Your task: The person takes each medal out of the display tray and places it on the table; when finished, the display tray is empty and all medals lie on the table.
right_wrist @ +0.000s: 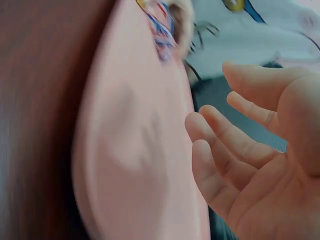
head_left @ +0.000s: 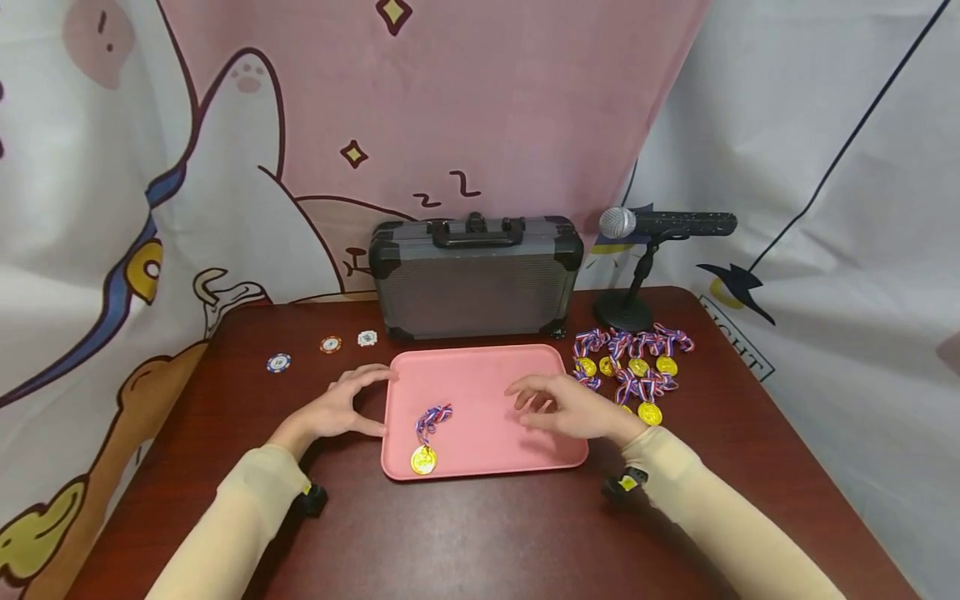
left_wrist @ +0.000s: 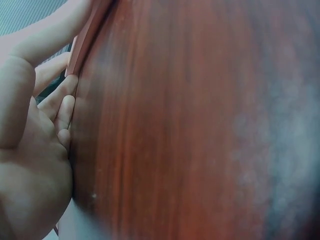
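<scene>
On the left part of the dark red table (head_left: 187,433), three poker chips (head_left: 330,343) lay apart from one another in a loose row, well clear of the work area and untouched. Next to the right, the left hand (head_left: 341,408) rested against the left rim of the pink tray (head_left: 487,367), its thumb and fingers spread along that edge; the left wrist view showed the fingers (left_wrist: 62,107) pressed to the rim with nothing enclosed in them, a placement that appeared to brace the tray against sliding. On the tray's front left area lay a single gold medal (head_left: 423,459) with its striped ribbon (head_left: 433,419) bunched behind it, separate from both hands. Behind the tray, a grey hard case (head_left: 475,279) stood closed on its long side with the handle up. The right hand (head_left: 573,408) hovered above the tray's right half, fingers relaxed, slightly bent and holding nothing, as the right wrist view confirmed. Just beside the tray's right rim, a pile of matching medals (head_left: 633,367) lay with tangled ribbons, within short reach of that hand, which suited a supply position. At the rear right, a microphone (head_left: 663,223) sat horizontally on a small desk stand.
</scene>
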Demonstrator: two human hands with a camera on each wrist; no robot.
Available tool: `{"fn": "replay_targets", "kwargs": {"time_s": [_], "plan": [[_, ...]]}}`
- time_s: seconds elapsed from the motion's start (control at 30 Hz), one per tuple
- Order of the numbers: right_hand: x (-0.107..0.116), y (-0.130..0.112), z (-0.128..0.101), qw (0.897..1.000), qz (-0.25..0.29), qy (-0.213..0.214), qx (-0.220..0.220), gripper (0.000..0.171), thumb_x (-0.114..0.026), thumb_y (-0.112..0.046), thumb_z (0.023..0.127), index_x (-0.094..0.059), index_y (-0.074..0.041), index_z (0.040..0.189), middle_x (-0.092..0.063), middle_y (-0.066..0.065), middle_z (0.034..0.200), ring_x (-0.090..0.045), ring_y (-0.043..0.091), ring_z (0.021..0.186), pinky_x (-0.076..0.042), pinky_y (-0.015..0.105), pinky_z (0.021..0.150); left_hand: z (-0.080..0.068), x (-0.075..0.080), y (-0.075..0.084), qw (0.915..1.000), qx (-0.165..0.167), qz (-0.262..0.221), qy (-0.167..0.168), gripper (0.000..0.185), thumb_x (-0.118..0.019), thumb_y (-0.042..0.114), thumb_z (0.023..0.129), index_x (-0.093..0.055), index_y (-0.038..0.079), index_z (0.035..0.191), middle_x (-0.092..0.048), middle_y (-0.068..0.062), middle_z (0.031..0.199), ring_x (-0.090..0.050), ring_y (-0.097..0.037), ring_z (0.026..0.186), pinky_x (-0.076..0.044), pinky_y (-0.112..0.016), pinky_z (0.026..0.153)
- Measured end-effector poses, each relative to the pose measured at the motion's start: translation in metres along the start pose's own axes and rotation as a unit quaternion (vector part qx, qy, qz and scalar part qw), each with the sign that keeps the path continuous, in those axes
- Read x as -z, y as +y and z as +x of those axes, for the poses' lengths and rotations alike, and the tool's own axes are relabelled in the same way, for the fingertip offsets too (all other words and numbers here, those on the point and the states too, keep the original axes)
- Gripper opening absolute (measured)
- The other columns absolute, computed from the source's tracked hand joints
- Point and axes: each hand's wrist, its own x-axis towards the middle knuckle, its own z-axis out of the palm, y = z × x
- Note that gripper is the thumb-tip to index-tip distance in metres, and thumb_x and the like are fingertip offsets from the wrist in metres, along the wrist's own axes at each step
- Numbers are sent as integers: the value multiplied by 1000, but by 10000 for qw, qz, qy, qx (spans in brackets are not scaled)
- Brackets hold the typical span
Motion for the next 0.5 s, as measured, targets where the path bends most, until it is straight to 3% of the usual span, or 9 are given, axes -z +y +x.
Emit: {"fn": "replay_targets", "kwargs": {"time_s": [0.33,0.5], "plan": [[-60,-31,55,9930,-646,-859,482,46,-77,-17,97,-65,-15,142,-73,0,112,-66,9,98,-55,27,90,1,2,1,10000,15,29,17,91,-95,39,74,-54,23,153,-37,-10,164,-22,-43,150,-9,-77,114],[-81,-38,69,9767,-1522,-1130,1003,45,-75,-22,99,-64,-17,143,-72,-4,114,-63,4,93,-50,18,89,0,0,0,9999,56,104,-5,92,-95,41,73,-53,24,153,-37,-10,164,-25,-41,149,-13,-76,114]]}}
